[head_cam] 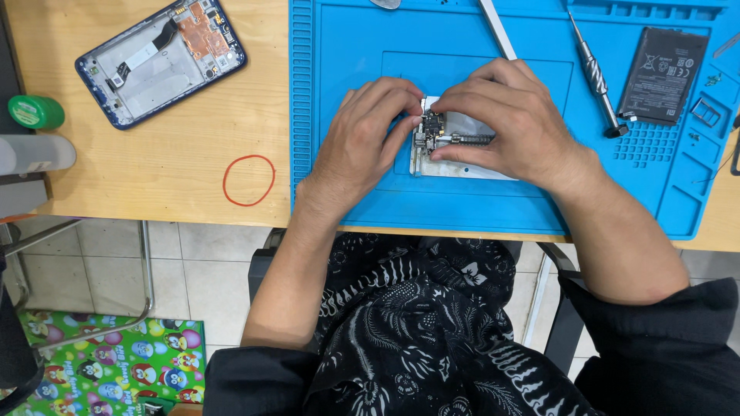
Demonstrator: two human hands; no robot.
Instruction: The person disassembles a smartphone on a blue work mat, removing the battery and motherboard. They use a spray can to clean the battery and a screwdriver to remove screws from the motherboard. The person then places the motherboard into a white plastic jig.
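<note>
While both hands meet at mat centre, left hand (362,142) curls, fingertips pinching left edge of board (434,132). Right hand (505,123) arches over board's right part, fingers bent, thumb pressing it down. Board lies on white pad (462,166) on blue mat (339,92). Screwdriver (597,77) and battery (663,75) lie right on mat, well apart from hands. Phone frame (158,60) and red rubber band (249,180) lie left on wooden table (154,177); green cap (35,112) at far left.

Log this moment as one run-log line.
left hand: holding circuit board | right hand: holding circuit board | under: blue mat | nearby: screwdriver, battery
</note>
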